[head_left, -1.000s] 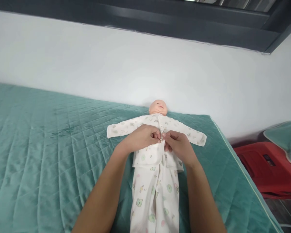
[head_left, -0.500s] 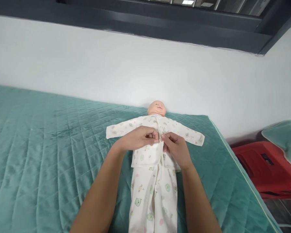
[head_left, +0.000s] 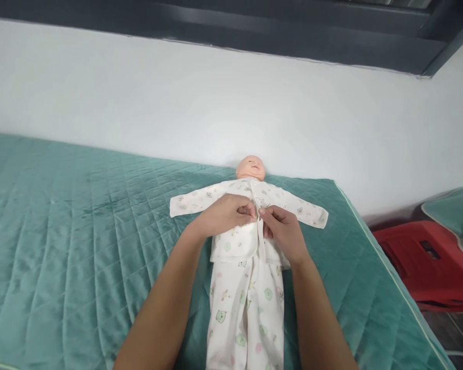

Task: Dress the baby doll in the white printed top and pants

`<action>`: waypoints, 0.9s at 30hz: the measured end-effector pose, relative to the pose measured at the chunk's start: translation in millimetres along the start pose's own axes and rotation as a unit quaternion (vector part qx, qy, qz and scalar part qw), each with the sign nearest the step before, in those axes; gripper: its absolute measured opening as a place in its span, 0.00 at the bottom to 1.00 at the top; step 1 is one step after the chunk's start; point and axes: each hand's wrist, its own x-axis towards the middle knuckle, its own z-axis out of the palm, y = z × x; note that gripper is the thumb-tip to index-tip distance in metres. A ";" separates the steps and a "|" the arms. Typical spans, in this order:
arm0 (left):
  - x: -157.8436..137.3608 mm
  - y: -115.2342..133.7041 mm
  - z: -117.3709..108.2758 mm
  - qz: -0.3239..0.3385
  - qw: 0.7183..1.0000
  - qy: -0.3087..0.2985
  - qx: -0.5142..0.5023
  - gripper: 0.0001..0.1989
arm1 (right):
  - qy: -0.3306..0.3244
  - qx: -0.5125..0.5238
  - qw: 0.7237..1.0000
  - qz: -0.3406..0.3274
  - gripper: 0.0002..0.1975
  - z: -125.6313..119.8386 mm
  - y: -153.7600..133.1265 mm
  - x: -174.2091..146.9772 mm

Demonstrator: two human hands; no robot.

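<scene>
On the green quilted cover (head_left: 81, 231), close against the white wall (head_left: 177, 103), the doll (head_left: 250, 168) is laid face up in a printed jacket (head_left: 235, 246) and printed trousers (head_left: 227, 308), its place unchanged since half a second ago (only the view has been tipped slightly lower). Its head is pointed toward the wall, its long axis is directed back between the forearms (head_left: 164, 298), and the sleeves are spread sideways. By the left hand (head_left: 228, 212) and the right hand (head_left: 286, 229), angled inward, the jacket's front edge is pinched between thumb and finger, the fingertips nearly meeting.
</scene>
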 end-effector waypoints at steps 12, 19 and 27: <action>2.5 -12.4 1.0 -0.019 0.985 -0.038 -0.166 0.10 | -0.011 -0.025 1.000 -0.011 0.23 -3.2 -1.1 -1.0; 2.6 -6.9 2.6 -0.055 0.993 -0.009 -0.108 0.07 | -0.016 0.062 0.998 -0.002 0.19 -3.8 1.1 1.2; -1.6 7.9 6.2 -0.056 0.998 0.003 -0.036 0.05 | -0.019 0.060 0.998 -0.008 0.16 -4.3 0.2 0.4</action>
